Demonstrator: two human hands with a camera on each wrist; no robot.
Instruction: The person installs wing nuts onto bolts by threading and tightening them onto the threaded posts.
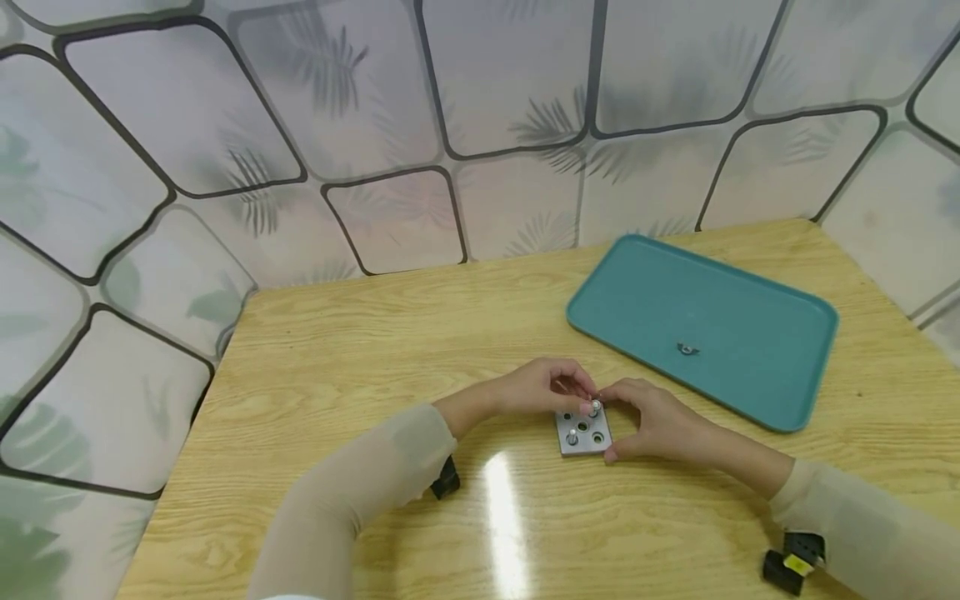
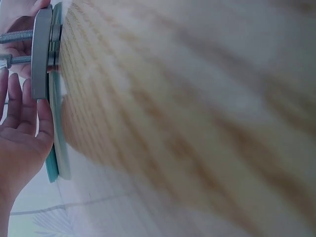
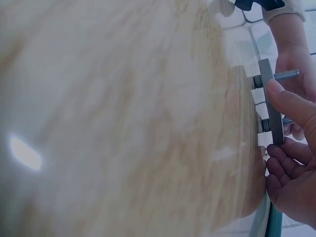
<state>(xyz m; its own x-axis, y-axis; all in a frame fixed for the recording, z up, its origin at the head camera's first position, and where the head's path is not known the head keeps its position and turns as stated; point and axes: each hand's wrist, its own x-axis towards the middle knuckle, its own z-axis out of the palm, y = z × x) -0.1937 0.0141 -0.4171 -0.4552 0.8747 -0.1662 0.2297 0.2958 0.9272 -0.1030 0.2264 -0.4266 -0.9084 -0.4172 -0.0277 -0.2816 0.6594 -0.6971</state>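
Note:
A square metal plate (image 1: 586, 440) with several holes lies on the table before me, raised on bolt heads (image 3: 265, 125) below it. Two threaded bolts point up from it: the near-left bolt (image 1: 572, 437) is bare. At the far-right bolt (image 1: 596, 407), my left hand (image 1: 542, 387) pinches a small shiny piece at its tip, seemingly a wing nut (image 2: 5, 61), partly hidden by fingers. My right hand (image 1: 663, 422) grips the plate by its right side, thumb at the near corner and fingers at the far one.
A teal tray (image 1: 750, 308) lies at the back right, with one loose wing nut (image 1: 687, 349) on it. The wooden table (image 1: 360, 358) ends at a patterned curtain or wall covering (image 1: 517, 200). Black wrist cameras hang under both sleeves.

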